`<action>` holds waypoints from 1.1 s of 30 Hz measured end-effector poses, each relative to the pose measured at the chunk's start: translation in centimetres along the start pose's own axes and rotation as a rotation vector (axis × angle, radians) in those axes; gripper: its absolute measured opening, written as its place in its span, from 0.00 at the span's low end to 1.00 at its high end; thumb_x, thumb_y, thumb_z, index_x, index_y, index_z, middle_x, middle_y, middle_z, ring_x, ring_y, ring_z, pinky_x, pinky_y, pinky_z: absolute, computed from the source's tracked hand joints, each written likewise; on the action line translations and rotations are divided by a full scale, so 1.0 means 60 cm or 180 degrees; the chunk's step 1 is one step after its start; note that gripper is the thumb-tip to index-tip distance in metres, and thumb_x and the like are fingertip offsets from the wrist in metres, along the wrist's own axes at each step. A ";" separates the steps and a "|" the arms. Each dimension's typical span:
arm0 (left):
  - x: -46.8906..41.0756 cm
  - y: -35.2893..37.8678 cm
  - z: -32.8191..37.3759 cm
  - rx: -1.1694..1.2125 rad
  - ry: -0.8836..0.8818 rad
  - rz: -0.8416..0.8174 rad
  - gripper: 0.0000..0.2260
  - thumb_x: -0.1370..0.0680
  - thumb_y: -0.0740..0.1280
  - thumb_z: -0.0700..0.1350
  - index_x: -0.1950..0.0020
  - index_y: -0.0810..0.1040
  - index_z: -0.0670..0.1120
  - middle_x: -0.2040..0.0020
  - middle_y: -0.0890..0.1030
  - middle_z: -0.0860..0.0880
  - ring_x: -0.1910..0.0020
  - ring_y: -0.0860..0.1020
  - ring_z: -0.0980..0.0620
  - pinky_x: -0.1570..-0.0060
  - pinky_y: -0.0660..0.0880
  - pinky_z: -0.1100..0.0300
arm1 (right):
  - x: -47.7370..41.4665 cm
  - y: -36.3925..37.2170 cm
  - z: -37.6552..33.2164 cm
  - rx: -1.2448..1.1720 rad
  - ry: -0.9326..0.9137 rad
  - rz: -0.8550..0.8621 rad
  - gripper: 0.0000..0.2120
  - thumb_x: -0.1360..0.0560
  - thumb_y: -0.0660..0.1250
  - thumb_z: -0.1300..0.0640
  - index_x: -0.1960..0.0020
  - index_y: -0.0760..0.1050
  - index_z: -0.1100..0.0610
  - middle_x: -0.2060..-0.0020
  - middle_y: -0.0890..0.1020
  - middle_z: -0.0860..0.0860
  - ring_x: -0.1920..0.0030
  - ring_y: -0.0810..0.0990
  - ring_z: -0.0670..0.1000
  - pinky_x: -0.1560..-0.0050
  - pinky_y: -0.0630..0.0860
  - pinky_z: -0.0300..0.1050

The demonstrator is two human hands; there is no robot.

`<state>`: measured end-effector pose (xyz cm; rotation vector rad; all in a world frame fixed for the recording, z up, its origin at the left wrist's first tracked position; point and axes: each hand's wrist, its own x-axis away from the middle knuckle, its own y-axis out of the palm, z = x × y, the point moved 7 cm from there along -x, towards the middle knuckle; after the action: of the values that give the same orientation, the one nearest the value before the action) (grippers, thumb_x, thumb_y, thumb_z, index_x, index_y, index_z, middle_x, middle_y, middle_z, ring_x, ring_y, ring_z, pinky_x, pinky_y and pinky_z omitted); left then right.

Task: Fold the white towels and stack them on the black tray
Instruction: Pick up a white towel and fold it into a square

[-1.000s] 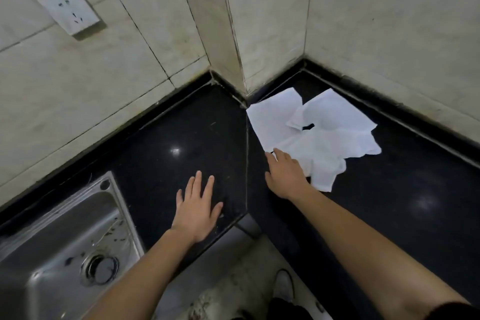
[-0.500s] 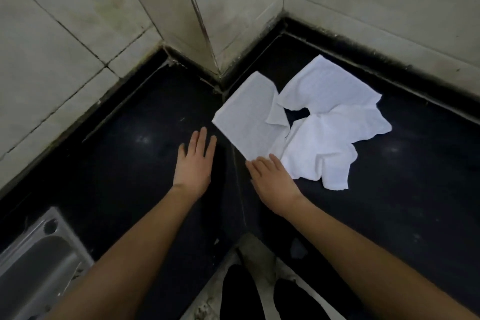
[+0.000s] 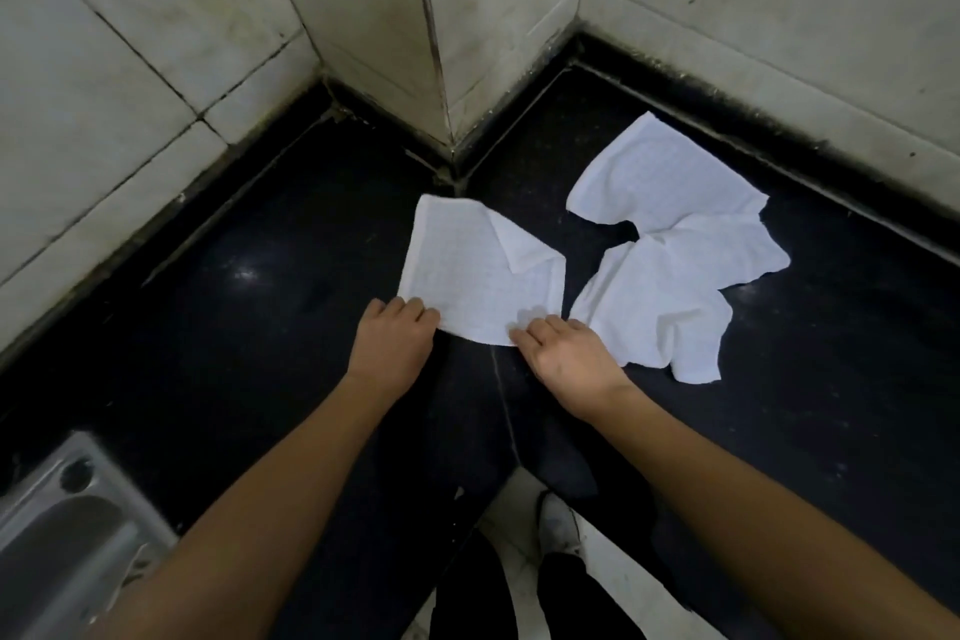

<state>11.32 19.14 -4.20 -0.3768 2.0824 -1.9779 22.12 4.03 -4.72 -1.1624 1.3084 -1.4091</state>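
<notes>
White towel point(image 3: 475, 278) spread flat, far corner folded over; fingers of left hand point(image 3: 393, 347) and right hand point(image 3: 569, 359) pinch near corners.

Counts: white towels: 1 flat towel point(image 3: 478, 281) centre frame, plus a crumpled heap point(image 3: 670, 265) right of centre. The heap reads as 2 overlapping, can't separate them for certain. Hands: 2, left hand point(image 3: 392, 346) and right hand point(image 3: 566, 353), mid-frame. 1 steel sink point(image 3: 62, 535), lower left corner. 1 white shoe point(image 3: 558, 522), bottom centre. 1 black countertop point(image 3: 260, 327).
</notes>
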 end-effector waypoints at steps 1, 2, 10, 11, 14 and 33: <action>0.015 -0.005 -0.003 0.0032 0.0009 0.0025 0.08 0.38 0.73 0.34 0.64 0.78 0.44 0.67 0.76 0.46 0.70 0.75 0.44 0.66 0.70 0.53 | -0.007 -0.008 -0.003 0.0074 0.0005 0.0001 0.21 0.46 0.82 0.62 0.54 0.82 0.58 0.65 0.79 0.53 0.66 0.78 0.55 0.65 0.76 0.47; 0.030 -0.015 -0.009 0.0070 -0.0004 0.0049 0.09 0.38 0.73 0.35 0.63 0.77 0.44 0.67 0.76 0.46 0.70 0.74 0.44 0.66 0.70 0.53 | -0.015 -0.021 -0.008 0.0089 0.0017 0.0048 0.16 0.45 0.81 0.62 0.60 0.80 0.57 0.67 0.77 0.53 0.67 0.76 0.54 0.66 0.73 0.47; 0.095 -0.149 -0.056 0.0517 -0.0511 0.0319 0.11 0.39 0.75 0.34 0.65 0.75 0.44 0.69 0.76 0.47 0.72 0.74 0.46 0.73 0.69 0.55 | -0.051 -0.154 -0.025 -0.0845 0.0577 0.0057 0.05 0.26 0.64 0.57 0.53 0.75 0.58 0.58 0.79 0.52 0.58 0.77 0.55 0.61 0.67 0.45; 0.100 -0.165 -0.063 0.0573 -0.0517 0.0357 0.10 0.38 0.76 0.34 0.64 0.77 0.44 0.69 0.77 0.47 0.72 0.75 0.46 0.73 0.69 0.56 | -0.054 -0.168 -0.023 -0.0961 0.0616 -0.0061 0.05 0.23 0.61 0.56 0.50 0.73 0.56 0.57 0.78 0.51 0.58 0.76 0.54 0.61 0.66 0.45; 0.128 -0.213 -0.095 0.1029 -0.0735 0.0476 0.06 0.31 0.73 0.36 0.57 0.83 0.45 0.61 0.82 0.48 0.64 0.80 0.47 0.67 0.76 0.56 | -0.056 -0.215 -0.025 -0.1266 0.0528 -0.0183 0.01 0.22 0.59 0.55 0.51 0.67 0.51 0.56 0.76 0.48 0.58 0.75 0.53 0.60 0.67 0.46; 0.196 -0.389 -0.169 0.0866 -0.1334 0.1827 0.10 0.25 0.71 0.34 0.44 0.83 0.37 0.47 0.83 0.41 0.54 0.82 0.43 0.52 0.79 0.52 | -0.082 -0.388 -0.020 -0.1658 0.0278 0.1139 0.05 0.21 0.67 0.55 0.49 0.81 0.53 0.56 0.80 0.50 0.57 0.80 0.54 0.55 0.76 0.49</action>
<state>-2.80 23.37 19.65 -0.1041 1.4329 -1.6282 21.87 10.81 18.11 -1.1224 1.9103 -0.8894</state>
